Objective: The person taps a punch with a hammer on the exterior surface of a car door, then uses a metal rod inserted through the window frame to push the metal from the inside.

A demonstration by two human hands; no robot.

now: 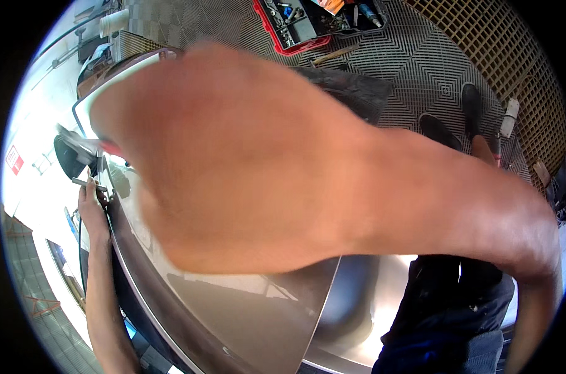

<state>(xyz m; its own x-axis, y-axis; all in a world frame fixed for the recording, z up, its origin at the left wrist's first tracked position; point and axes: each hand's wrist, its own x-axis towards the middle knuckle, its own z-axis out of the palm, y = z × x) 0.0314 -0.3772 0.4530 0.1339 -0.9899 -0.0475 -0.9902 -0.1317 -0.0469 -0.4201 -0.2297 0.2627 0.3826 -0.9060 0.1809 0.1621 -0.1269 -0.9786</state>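
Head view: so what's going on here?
The person's right hand, blurred and close up, is over a glossy brown car panel and hides much of it; whether it holds anything is unclear. The left hand is at a slim grey bar by the panel's left edge, its grip unclear. An open toolbox sits on the patterned floor beyond.

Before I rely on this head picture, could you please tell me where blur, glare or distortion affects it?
Head view: the right hand, close to the lens, is blurred and hides the middle; the white wall at left is washed out; the glossy brown panel carries pale reflections; toward the rim, the tan grid looks bowed by the fisheye lens.
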